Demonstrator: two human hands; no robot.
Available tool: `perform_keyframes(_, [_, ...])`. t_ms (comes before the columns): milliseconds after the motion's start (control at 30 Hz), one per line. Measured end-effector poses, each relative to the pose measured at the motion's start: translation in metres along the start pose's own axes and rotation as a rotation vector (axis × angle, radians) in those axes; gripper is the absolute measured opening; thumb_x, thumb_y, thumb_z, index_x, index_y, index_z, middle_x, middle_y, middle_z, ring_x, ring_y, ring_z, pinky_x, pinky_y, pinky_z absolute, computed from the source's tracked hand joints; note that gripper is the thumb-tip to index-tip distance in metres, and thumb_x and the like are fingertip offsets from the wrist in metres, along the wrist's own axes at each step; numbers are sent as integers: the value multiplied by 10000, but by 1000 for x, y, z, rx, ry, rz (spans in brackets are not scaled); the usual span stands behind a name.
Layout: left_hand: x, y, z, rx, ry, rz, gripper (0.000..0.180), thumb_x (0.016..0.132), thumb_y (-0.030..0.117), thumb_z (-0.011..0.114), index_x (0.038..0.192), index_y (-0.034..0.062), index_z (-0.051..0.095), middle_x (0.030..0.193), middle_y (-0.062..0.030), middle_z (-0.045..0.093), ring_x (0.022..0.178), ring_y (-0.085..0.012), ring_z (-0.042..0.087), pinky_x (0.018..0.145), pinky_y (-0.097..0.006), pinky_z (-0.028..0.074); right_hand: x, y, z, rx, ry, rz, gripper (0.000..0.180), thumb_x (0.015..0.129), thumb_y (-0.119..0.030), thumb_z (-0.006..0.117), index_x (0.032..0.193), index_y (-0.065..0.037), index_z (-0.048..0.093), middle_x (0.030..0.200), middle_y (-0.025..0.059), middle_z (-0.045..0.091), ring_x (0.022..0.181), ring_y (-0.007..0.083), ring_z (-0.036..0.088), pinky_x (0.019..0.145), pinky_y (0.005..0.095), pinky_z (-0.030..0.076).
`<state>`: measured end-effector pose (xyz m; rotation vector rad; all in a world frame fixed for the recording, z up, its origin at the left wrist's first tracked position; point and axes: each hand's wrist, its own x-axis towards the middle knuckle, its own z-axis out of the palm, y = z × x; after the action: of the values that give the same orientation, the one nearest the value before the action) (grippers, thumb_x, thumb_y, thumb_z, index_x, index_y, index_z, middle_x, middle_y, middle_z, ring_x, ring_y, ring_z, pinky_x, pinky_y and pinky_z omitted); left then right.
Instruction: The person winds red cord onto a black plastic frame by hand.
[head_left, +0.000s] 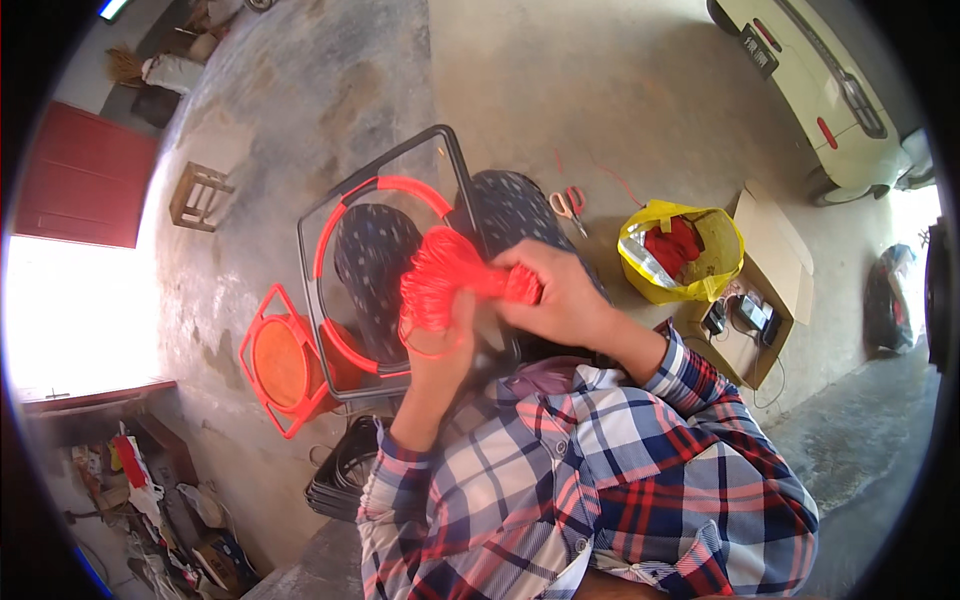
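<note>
A bundle of shiny red cord (pixel 437 280) is between my two hands over my lap. My left hand (pixel 446 350) is closed round the lower side of its wide, loose part, with a loop of cord across the fingers. My right hand (pixel 557 295) grips the narrow, gathered end. Under the bundle, a black frame (pixel 459 165) with rounded corners leans across my knees. Inside it sits a ring (pixel 410 187), partly wrapped in red and partly black. My hands and the cord hide some of the ring and frame.
Scissors (pixel 569 205) lie on the floor beyond my right knee. Farther right stand a yellow bag (pixel 640 285) with red cord inside and an open cardboard box (pixel 778 240) holding small devices. At left are an orange frame with a round centre (pixel 281 362), stacked black frames (pixel 345 470) and a wooden stool (pixel 200 197).
</note>
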<state>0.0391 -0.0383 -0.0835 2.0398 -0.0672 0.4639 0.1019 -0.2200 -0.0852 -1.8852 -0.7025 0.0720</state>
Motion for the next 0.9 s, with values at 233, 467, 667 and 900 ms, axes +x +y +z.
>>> perform_keyframes(233, [-17,-16,-8,7,-185,-117,423,870,-25,565,1293,-7,567,920,-66,601,679,-97,509,624,-236,430,-7,53,-63,1341,294,236,262,802,-103,681,1057,-71,627,1100,90,647,1181,250,541,1013,377,432])
perform_keyframes(467, [-18,-15,-10,-428,-263,-482,415,865,-52,568,1277,-8,579,1032,-87,654,941,-122,609,833,-257,482,-31,82,-111,1464,492,187,292,928,-299,609,1119,-79,615,1070,104,667,1027,291,625,915,466,507])
perform_keyframes(667, [-20,-13,-16,-499,-265,-543,400,875,-37,572,1270,24,593,982,-29,648,644,-9,493,539,-183,391,-50,142,-187,1361,746,-19,288,956,-344,543,1045,-77,605,868,79,632,767,246,615,758,382,537])
perform_keyframes(900, [-13,-8,-24,-592,-313,-675,427,873,-13,571,1296,43,562,907,-19,630,597,-35,495,508,-199,388,-24,53,-51,806,145,496,448,803,-59,644,1227,48,544,898,34,618,766,112,587,776,260,496])
